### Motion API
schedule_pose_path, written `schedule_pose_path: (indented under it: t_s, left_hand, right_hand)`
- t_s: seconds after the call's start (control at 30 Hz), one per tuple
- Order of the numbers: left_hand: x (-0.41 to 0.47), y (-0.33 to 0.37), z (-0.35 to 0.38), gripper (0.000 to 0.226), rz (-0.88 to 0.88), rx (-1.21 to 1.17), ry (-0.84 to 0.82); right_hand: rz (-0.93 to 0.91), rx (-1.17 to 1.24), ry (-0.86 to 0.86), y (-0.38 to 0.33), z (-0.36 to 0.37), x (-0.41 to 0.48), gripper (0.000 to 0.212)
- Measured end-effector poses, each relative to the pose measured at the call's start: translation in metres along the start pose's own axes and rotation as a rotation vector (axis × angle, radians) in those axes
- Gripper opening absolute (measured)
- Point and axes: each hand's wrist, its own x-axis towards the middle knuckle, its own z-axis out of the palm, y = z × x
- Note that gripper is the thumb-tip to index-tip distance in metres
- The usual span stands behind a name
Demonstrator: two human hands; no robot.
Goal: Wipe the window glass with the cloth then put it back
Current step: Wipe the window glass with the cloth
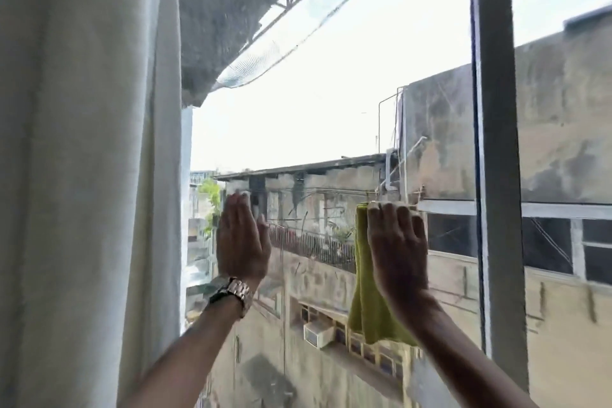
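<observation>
The window glass (pixel 347 116) fills the middle of the head view, with buildings and bright sky behind it. My right hand (pixel 397 248) lies flat on the pane and presses a yellow-green cloth (pixel 364 308) against it; the cloth hangs down below my palm and wrist. My left hand (pixel 241 242), with a metal watch on the wrist, rests flat on the glass to the left, fingers together and pointing up, holding nothing.
A pale curtain (pixel 86 175) hangs along the left side, right beside my left hand. A grey vertical window frame bar (pixel 500 175) stands to the right of my right hand. Another pane lies beyond the bar.
</observation>
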Motion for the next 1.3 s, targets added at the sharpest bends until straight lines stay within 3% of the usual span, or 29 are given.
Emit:
schedule_pose_path:
  t_s: [0.13, 0.2, 0.3, 0.53, 0.7, 0.83, 1.0, 1.13, 1.2, 1.3]
  left_hand:
    - [0.02, -0.042, 0.014, 0.057, 0.082, 0.129, -0.119]
    - [0.02, -0.054, 0.023, 0.059, 0.114, 0.099, -0.142]
    - [0.017, -0.069, 0.037, 0.06, 0.133, 0.071, -0.134]
    - [0.018, -0.093, 0.064, 0.059, 0.215, 0.064, 0.062]
    - [0.016, -0.093, 0.065, 0.059, 0.221, 0.022, 0.091]
    - [0.014, -0.093, 0.063, 0.057, 0.227, -0.008, 0.096]
    - [0.017, -0.092, 0.063, 0.057, 0.227, -0.005, 0.083]
    - [0.018, -0.093, 0.066, 0.058, 0.243, -0.006, 0.093]
    - [0.018, -0.094, 0.065, 0.058, 0.248, -0.006, 0.094]
    - [0.017, -0.092, 0.062, 0.058, 0.249, 0.001, 0.093]
  right_hand:
    - [0.194, 0.125, -0.125, -0.031, 0.019, -0.033, 0.056]
    - [0.213, 0.169, -0.178, -0.036, 0.025, -0.045, 0.075]
    - [0.168, 0.14, -0.163, -0.025, 0.04, -0.045, 0.086]
    - [0.116, 0.105, -0.057, -0.039, 0.058, 0.024, 0.093]
    - [-0.238, 0.086, -0.179, -0.074, 0.073, 0.002, 0.094]
    - [-0.446, 0.061, -0.241, -0.056, 0.071, -0.068, 0.087]
    - [-0.173, -0.018, -0.131, 0.001, 0.06, -0.065, 0.081]
    - [0.028, 0.001, -0.088, -0.016, 0.057, -0.003, 0.087]
    - [0.03, 0.041, -0.09, -0.039, 0.06, 0.016, 0.092]
    - [-0.179, 0.066, -0.161, -0.066, 0.067, 0.007, 0.096]
